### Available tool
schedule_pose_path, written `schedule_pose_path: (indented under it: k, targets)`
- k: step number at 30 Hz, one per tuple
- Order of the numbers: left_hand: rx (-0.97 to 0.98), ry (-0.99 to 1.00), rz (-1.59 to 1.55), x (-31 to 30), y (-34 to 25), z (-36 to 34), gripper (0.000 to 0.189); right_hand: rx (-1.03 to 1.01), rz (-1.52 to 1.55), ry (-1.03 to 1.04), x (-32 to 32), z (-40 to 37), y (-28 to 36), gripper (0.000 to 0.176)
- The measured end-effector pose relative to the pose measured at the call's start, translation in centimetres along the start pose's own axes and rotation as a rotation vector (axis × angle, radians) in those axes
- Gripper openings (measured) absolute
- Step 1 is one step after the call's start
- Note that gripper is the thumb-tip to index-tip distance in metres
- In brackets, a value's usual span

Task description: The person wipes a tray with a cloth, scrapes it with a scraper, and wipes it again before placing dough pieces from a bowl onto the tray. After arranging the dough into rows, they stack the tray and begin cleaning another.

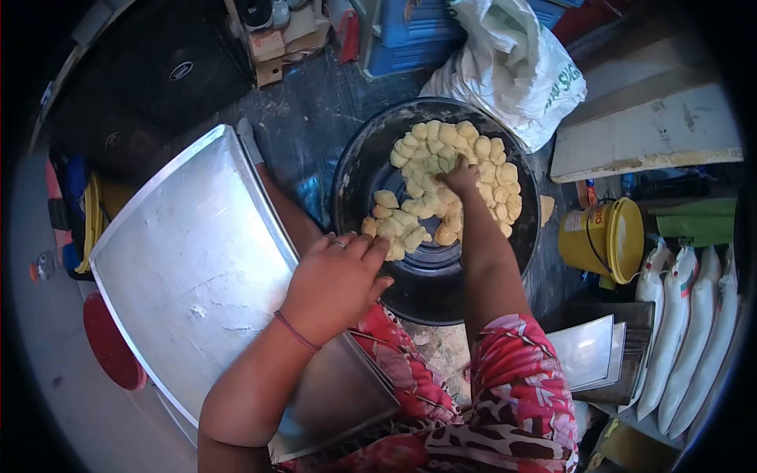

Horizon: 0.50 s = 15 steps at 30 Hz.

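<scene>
A wide black basin [359, 282] stands on the floor, with many round dough pieces [501, 185] piled in it. My right hand [460, 175] reaches into the middle of the pile; its fingers touch the dough, and whether they grip a piece cannot be told. At the basin's left rim is my left hand [339, 272], palm down with its fingers apart, its fingertips close to a smaller cluster of dough [398, 229]. Under my left forearm lies a large metal tray [189, 260], with no dough showing on its surface.
Behind the basin sits an open white sack [512, 71] beside blue crates [410, 35]. To the right are a yellow bucket [579, 240], several filled white bags [682, 331], smaller metal trays [583, 351] and a wooden board [646, 134]. A red round lid [110, 339] is at the left.
</scene>
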<state>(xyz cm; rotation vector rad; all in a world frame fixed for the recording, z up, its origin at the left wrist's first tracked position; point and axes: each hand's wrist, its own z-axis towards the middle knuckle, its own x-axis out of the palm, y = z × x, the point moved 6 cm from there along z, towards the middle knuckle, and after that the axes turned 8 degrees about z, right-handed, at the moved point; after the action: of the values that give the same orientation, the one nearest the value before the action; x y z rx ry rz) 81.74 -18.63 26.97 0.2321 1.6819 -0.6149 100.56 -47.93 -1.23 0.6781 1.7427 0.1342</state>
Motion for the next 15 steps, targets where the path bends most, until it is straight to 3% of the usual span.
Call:
schedule_pose_path:
  k: [1,3,5,7,8,9,11,13,15]
  targets:
    - [0.019,-0.003,0.002,0.1,0.0,-0.1,0.048,0.058,-0.021,-0.043,0.5,-1.2,0.6,0.094]
    - [0.038,-0.002,0.002,0.2,-0.2,-0.1,0.048,-0.143,0.210,0.264,5.7,-1.1,-0.5,0.095]
    - [0.042,0.003,-0.008,0.2,-0.2,-0.2,0.048,0.089,0.478,0.705,4.5,-5.8,2.3,0.080]
    - [0.050,-0.002,-0.004,0.2,-0.2,-0.2,0.048,-0.274,0.232,0.517,3.4,-2.7,2.6,0.065]
    - [0.061,-0.013,-0.002,0.2,-0.4,-0.3,0.048,-0.134,0.403,0.196,1.7,-0.3,1.6,0.056]
    - [0.062,-0.003,-0.003,0.2,-0.4,-0.3,0.048,-0.185,0.332,-0.022,-0.8,0.7,1.6,0.074]
    - [0.059,0.015,0.002,0.1,-0.4,-0.2,0.047,0.030,0.156,-0.064,1.9,3.1,-1.0,0.091]
    - [0.052,0.014,-0.005,0.0,-0.2,-0.1,0.047,0.104,-0.161,-0.018,7.3,0.9,1.2,0.103]
    - [0.045,0.014,-0.010,-0.1,-0.2,0.0,0.047,0.078,-0.189,0.283,9.4,-3.5,5.4,0.098]
